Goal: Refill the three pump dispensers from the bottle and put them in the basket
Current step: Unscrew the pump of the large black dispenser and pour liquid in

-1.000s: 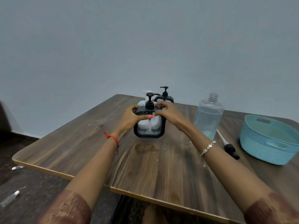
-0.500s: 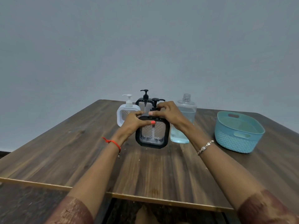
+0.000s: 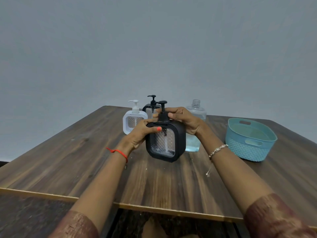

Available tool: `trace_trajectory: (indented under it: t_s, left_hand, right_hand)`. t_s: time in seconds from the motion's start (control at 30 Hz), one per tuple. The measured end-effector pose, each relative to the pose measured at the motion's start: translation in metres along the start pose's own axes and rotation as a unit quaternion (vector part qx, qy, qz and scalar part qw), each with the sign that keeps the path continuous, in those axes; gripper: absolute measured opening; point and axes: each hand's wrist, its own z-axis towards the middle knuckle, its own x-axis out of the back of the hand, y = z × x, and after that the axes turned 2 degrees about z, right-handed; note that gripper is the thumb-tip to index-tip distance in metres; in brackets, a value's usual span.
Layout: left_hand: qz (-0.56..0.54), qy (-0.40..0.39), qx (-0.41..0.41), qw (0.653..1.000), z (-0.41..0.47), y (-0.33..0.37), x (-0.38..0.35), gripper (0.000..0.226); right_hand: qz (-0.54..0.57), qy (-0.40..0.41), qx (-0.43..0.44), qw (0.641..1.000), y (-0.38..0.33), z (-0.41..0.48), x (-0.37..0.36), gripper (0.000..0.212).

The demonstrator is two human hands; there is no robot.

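A square black pump dispenser (image 3: 165, 143) with a clear dimpled window stands near the middle of the wooden table (image 3: 163, 182). My left hand (image 3: 140, 133) grips its upper left corner, thumb across the front. My right hand (image 3: 184, 120) is closed around the collar of its black pump. Behind it stand a white dispenser (image 3: 133, 120) and a second black dispenser (image 3: 151, 107), partly hidden. The clear uncapped bottle (image 3: 194, 141), holding pale blue liquid, stands behind my right hand. A teal basket (image 3: 248, 141) sits at the right with nothing in it.
A plain grey wall rises behind the table. The table's front edge runs across the lower frame, with dark floor below it at the left.
The view has swung left and closer, so the white dispenser and basket show fully. The black dispenser has come nearer to me and both hands stay on it, right hand still at the pump collar.
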Motion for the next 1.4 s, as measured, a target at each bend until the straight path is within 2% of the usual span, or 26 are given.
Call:
trace_trajectory:
  t_s: [0.07,0.13,0.23,0.43,0.5,0.57,0.63,0.7,0.77,0.83,0.97,1.1,1.23,1.33,1.4]
  left_hand:
    - [0.057,0.059,-0.002,0.997,0.005,0.0,0.005,0.062]
    - [0.104,0.097,0.008,0.99,0.007,0.0,0.006,0.084]
    - [0.126,0.123,0.0,0.984,0.006,0.001,0.003,0.055]
    - [0.131,0.163,-0.01,0.978,0.003,0.0,0.0,0.039]
    - [0.134,0.165,-0.015,0.977,0.004,-0.001,0.0,0.034]
    - [0.141,0.172,-0.015,0.975,0.005,-0.002,0.0,0.034]
    - [0.148,0.173,-0.013,0.974,0.005,-0.003,0.0,0.035]
    - [0.145,0.177,-0.013,0.973,0.004,-0.003,-0.002,0.033]
    - [0.136,0.182,-0.012,0.974,0.002,-0.002,-0.003,0.028]
    - [0.133,0.184,-0.009,0.974,0.002,0.0,-0.004,0.028]
    - [0.142,0.176,-0.008,0.974,0.002,0.0,-0.004,0.03]
    - [0.142,0.184,-0.002,0.973,0.003,-0.004,-0.003,0.03]
    - [0.15,0.201,0.025,0.968,0.0,-0.009,0.007,0.046]
    - [0.134,0.248,0.032,0.959,-0.002,-0.008,0.015,0.041]
    - [0.132,0.281,0.026,0.95,-0.003,-0.006,0.02,0.035]
  right_hand:
    - [-0.084,0.067,0.002,0.994,-0.002,0.001,0.0,0.033]
    - [-0.197,0.156,0.01,0.968,-0.004,0.005,-0.005,0.021]
    - [-0.252,0.202,0.023,0.946,-0.008,0.008,-0.01,0.025]
    - [-0.168,0.174,0.023,0.97,-0.01,0.004,0.0,0.049]
    - [-0.232,0.203,-0.01,0.951,-0.007,0.004,-0.006,0.054]
    - [-0.319,0.232,-0.027,0.919,-0.004,0.006,-0.013,0.047]
    - [-0.355,0.24,-0.019,0.903,-0.002,0.008,-0.014,0.039]
    - [-0.297,0.241,-0.014,0.924,-0.004,0.009,-0.013,0.026]
    - [-0.209,0.23,-0.017,0.95,-0.006,0.008,-0.01,0.032]
    - [-0.189,0.214,-0.028,0.958,-0.007,0.006,-0.01,0.035]
    - [-0.246,0.247,-0.039,0.937,-0.002,0.007,-0.013,0.036]
    - [-0.193,0.298,0.009,0.935,-0.013,0.005,-0.014,0.031]
    - [-0.142,0.363,0.108,0.915,-0.032,-0.002,-0.009,0.016]
    - [-0.105,0.382,0.189,0.899,-0.038,-0.007,-0.007,0.024]
    - [-0.139,0.366,0.215,0.895,-0.034,-0.013,-0.009,0.033]
